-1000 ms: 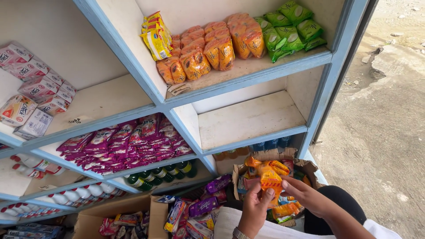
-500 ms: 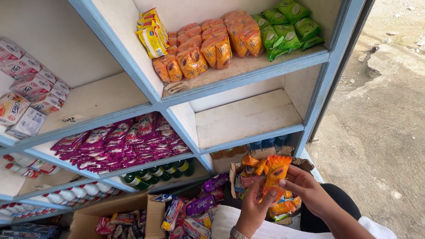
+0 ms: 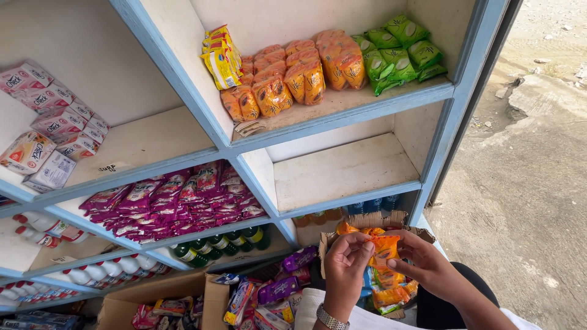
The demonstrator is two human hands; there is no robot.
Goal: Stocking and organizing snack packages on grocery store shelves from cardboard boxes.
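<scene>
From the head camera, both hands work at the bottom of the frame, over an open cardboard box [image 3: 416, 231] of snack packs. The left hand [image 3: 343, 266] is curled, its fingertips pinching the top edge of an orange snack packet [image 3: 384, 250]. The right hand [image 3: 422, 264] closes thumb and fingers on the same packet from the other side, so the packet hangs upright between the two hands, just above the box. Behind stands a blue-framed shelf unit [image 3: 342, 119]; orange packets [image 3: 293, 76] and green packets [image 3: 400, 46] lie on its upper shelf, purple packets [image 3: 171, 198] lower left, and the compartment right above the hands shows bare board
</scene>
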